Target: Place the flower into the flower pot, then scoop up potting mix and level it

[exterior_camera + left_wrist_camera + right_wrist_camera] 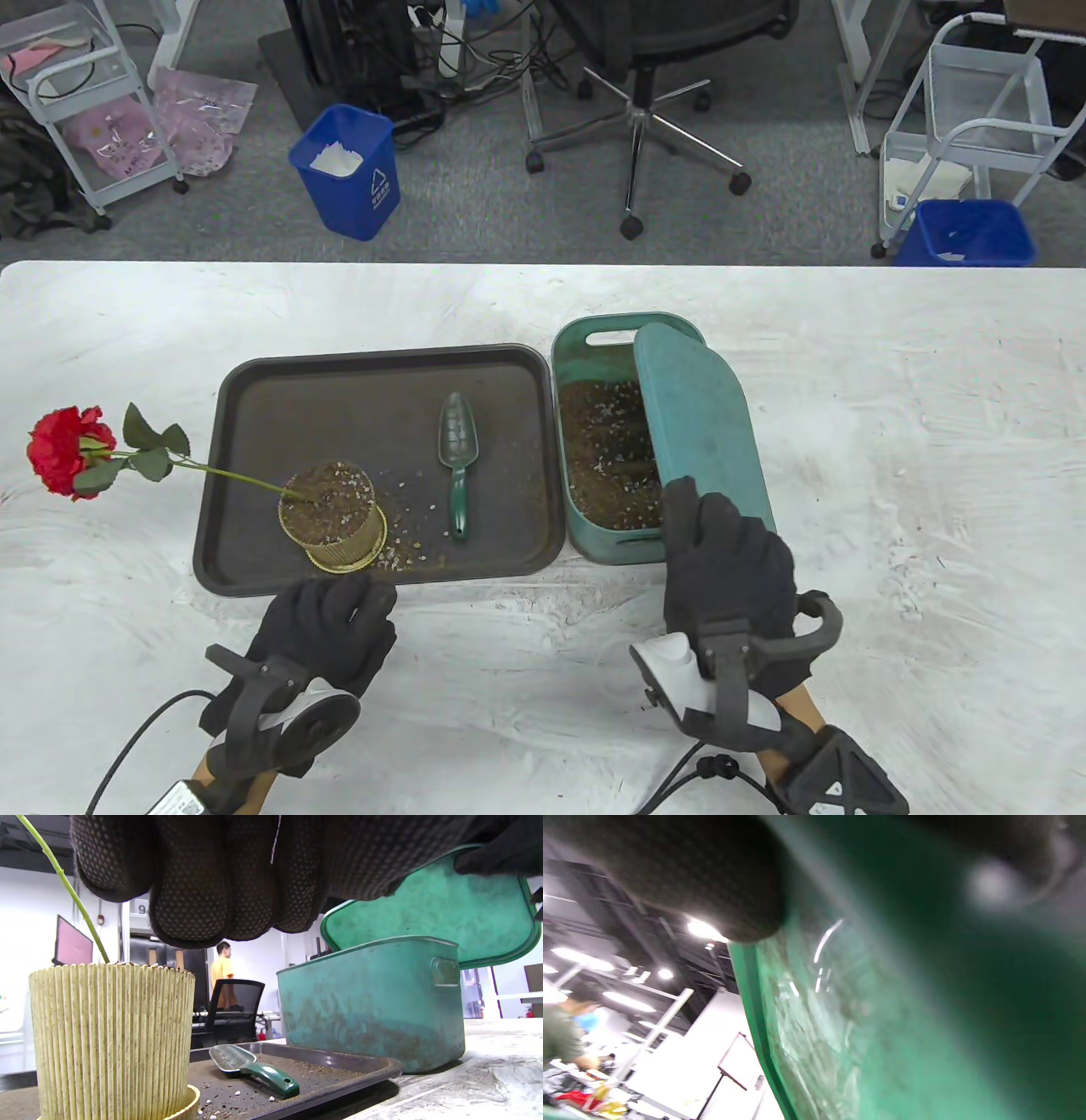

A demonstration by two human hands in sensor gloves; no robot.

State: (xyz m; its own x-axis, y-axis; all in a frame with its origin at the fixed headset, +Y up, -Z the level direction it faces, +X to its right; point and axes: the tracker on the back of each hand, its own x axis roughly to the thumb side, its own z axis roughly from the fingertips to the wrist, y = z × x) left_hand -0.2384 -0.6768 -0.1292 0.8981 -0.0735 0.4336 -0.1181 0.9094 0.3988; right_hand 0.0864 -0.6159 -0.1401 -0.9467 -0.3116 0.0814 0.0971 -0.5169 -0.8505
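Note:
A red flower [64,450] lies out to the left over the table, its green stem [68,887] stuck slanting into the ribbed yellow flower pot [331,514] [110,1039]. The pot is full of potting mix and stands on the brown tray [373,382]. A green scoop [458,458] [254,1067] lies on the tray, right of the pot. My left hand [356,594] hovers at the tray's front edge just before the pot, its fingers [191,878] loosely curled and holding nothing. My right hand [704,518] grips the near end of the green lid [696,416] [882,1027], tilted over the green box [594,526].
The box [369,1010] stands right of the tray and holds brown potting mix [602,450]. Spilled grains lie on the tray around the pot. Beyond the table's far edge are blue bins [348,170], an office chair [645,93] and white carts.

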